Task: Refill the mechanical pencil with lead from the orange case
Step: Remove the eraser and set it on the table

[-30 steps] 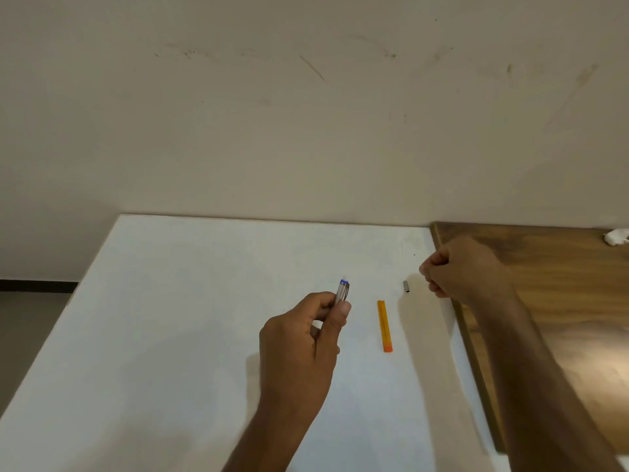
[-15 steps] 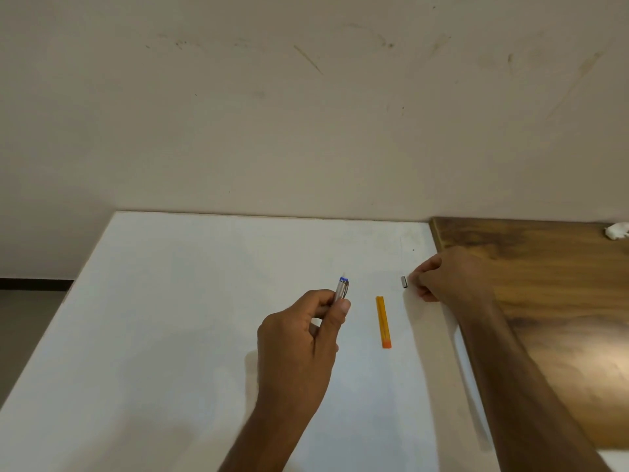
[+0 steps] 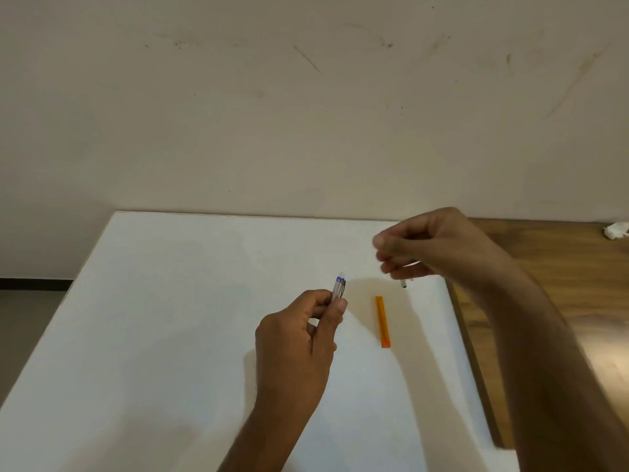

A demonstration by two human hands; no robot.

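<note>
My left hand (image 3: 299,338) grips the silver mechanical pencil (image 3: 339,289) over the white table, its blue-ringed top end pointing up and away from me. The orange lead case (image 3: 382,321) lies flat on the table just right of that hand, untouched. A small metal cap (image 3: 403,284) lies beyond the case's far end. My right hand (image 3: 435,247) hovers above the cap, blurred, with fingers and thumb pinched together and nothing visible between them.
The white table (image 3: 170,335) meets a plain wall at its far edge. A brown wooden surface (image 3: 561,284) adjoins it on the right, with a crumpled white scrap (image 3: 616,230) at its far right corner. Floor shows to the left.
My right hand has lifted off the table from beside the metal cap and moved up and left. The cap stays on the table. My left hand and the pencil barely moved.
</note>
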